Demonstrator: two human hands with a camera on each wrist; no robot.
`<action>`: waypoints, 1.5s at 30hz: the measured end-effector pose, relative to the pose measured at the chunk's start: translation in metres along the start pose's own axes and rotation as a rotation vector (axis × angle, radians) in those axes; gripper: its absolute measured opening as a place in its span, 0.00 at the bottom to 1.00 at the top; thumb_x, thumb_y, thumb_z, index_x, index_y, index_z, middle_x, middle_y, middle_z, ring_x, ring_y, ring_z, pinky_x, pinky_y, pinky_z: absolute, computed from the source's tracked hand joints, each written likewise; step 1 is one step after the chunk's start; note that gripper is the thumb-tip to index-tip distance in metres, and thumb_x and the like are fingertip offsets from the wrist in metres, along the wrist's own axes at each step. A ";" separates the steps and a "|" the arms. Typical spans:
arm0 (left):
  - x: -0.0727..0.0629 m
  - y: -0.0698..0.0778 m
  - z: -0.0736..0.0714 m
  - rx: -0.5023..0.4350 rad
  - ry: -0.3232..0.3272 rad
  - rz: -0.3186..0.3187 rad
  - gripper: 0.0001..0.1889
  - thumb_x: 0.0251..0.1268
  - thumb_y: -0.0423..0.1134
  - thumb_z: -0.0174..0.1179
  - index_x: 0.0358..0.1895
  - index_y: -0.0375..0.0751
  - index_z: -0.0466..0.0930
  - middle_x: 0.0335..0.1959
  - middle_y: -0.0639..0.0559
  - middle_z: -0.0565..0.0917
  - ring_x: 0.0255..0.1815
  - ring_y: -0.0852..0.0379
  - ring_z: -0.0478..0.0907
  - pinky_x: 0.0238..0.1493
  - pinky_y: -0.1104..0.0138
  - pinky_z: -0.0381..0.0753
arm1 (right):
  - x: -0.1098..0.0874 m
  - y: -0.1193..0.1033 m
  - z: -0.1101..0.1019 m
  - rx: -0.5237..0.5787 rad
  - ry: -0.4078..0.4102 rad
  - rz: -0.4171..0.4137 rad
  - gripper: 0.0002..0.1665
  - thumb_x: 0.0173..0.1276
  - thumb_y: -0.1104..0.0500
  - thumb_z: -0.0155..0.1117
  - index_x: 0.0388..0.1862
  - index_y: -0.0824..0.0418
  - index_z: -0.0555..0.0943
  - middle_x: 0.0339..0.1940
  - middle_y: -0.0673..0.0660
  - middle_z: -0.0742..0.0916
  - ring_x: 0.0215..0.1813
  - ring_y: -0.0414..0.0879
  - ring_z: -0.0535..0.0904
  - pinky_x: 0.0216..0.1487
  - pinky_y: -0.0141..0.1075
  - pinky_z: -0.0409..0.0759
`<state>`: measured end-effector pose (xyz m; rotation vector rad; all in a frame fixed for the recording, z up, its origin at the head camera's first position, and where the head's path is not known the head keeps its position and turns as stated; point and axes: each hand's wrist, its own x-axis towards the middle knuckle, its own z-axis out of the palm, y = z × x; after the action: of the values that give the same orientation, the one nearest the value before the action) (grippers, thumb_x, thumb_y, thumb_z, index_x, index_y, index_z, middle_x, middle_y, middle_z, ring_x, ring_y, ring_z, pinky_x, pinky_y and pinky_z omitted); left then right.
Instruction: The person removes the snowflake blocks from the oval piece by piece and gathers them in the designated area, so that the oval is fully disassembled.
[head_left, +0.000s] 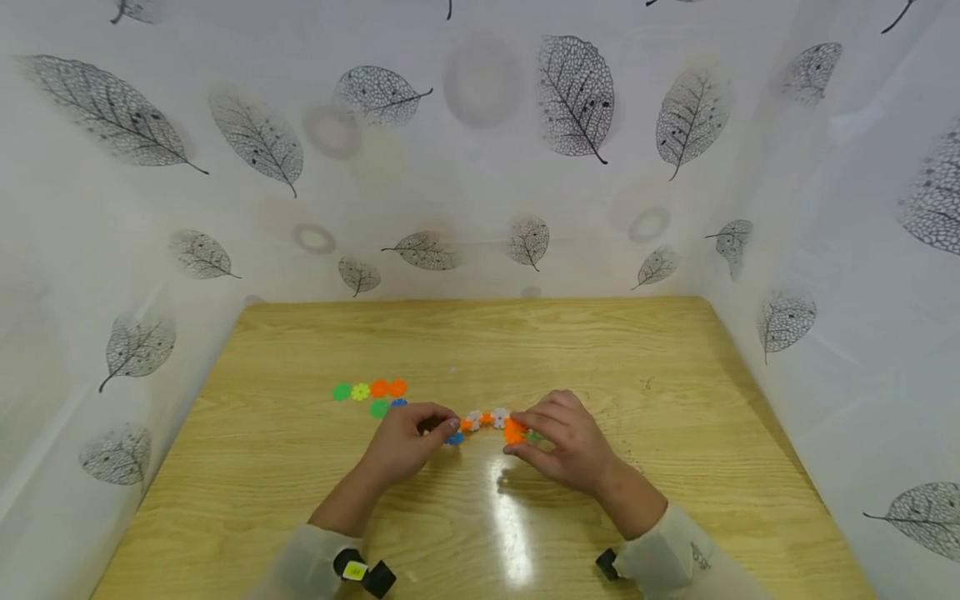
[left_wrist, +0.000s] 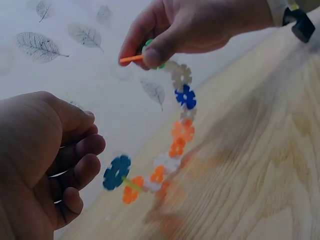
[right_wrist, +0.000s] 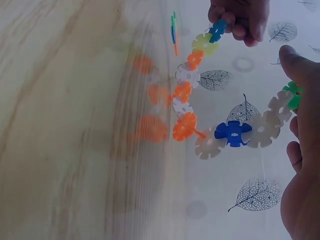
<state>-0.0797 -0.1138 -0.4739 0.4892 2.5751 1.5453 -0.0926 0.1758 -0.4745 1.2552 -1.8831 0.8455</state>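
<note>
A chain of linked plastic snowflake discs (right_wrist: 187, 75), in orange, white, blue, yellow and green, curves between the hands close over the table. My right hand (head_left: 566, 437) pinches its green end disc (right_wrist: 294, 95) between thumb and fingers. An orange disc (left_wrist: 131, 59), seen edge-on, shows at those fingertips in the left wrist view. At the chain's other end is a teal-blue disc (left_wrist: 117, 172). My left hand (left_wrist: 40, 150) is beside it with loosely bent fingers, and a gap shows between fingertips and disc in the left wrist view.
On the wooden table (head_left: 300, 333), loose discs lie beyond my left hand: green (head_left: 342, 392), yellow (head_left: 361, 391), orange (head_left: 380, 388) and blue (head_left: 400, 403) among them. A leaf-patterned white sheet (head_left: 480, 183) stands around the back and sides.
</note>
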 end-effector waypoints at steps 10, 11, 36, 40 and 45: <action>0.005 0.020 0.022 -0.114 -0.129 0.059 0.12 0.75 0.52 0.63 0.45 0.49 0.90 0.33 0.51 0.87 0.27 0.59 0.76 0.28 0.66 0.80 | 0.000 -0.002 0.006 0.022 -0.007 -0.008 0.26 0.61 0.47 0.81 0.51 0.63 0.89 0.39 0.51 0.91 0.37 0.45 0.81 0.43 0.41 0.77; 0.005 0.022 0.023 -0.117 -0.137 0.065 0.11 0.75 0.52 0.64 0.45 0.51 0.90 0.33 0.53 0.87 0.27 0.59 0.76 0.29 0.66 0.80 | 0.000 -0.002 0.007 0.024 -0.006 -0.011 0.25 0.62 0.47 0.81 0.51 0.63 0.89 0.39 0.51 0.91 0.37 0.45 0.81 0.43 0.41 0.77; 0.006 0.031 0.033 -0.061 -0.091 0.081 0.08 0.76 0.45 0.64 0.35 0.55 0.88 0.28 0.57 0.85 0.25 0.61 0.74 0.26 0.67 0.76 | -0.004 -0.003 0.005 0.001 -0.009 -0.001 0.20 0.63 0.49 0.80 0.45 0.62 0.90 0.39 0.52 0.91 0.37 0.46 0.80 0.42 0.40 0.76; 0.006 0.032 0.032 -0.068 -0.075 0.067 0.08 0.75 0.45 0.64 0.33 0.56 0.87 0.25 0.61 0.82 0.25 0.61 0.74 0.25 0.68 0.75 | -0.003 -0.003 0.005 -0.002 0.003 -0.011 0.14 0.71 0.50 0.74 0.41 0.60 0.90 0.36 0.50 0.90 0.35 0.44 0.80 0.41 0.39 0.76; 0.006 0.031 0.032 -0.084 -0.064 0.063 0.09 0.75 0.44 0.64 0.32 0.53 0.87 0.24 0.60 0.80 0.25 0.61 0.74 0.24 0.68 0.74 | -0.002 -0.003 0.005 0.002 0.018 -0.044 0.09 0.72 0.54 0.72 0.38 0.59 0.90 0.34 0.50 0.90 0.34 0.44 0.79 0.39 0.39 0.76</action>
<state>-0.0702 -0.0717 -0.4613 0.6062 2.4585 1.6223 -0.0899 0.1716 -0.4789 1.2814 -1.8340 0.8330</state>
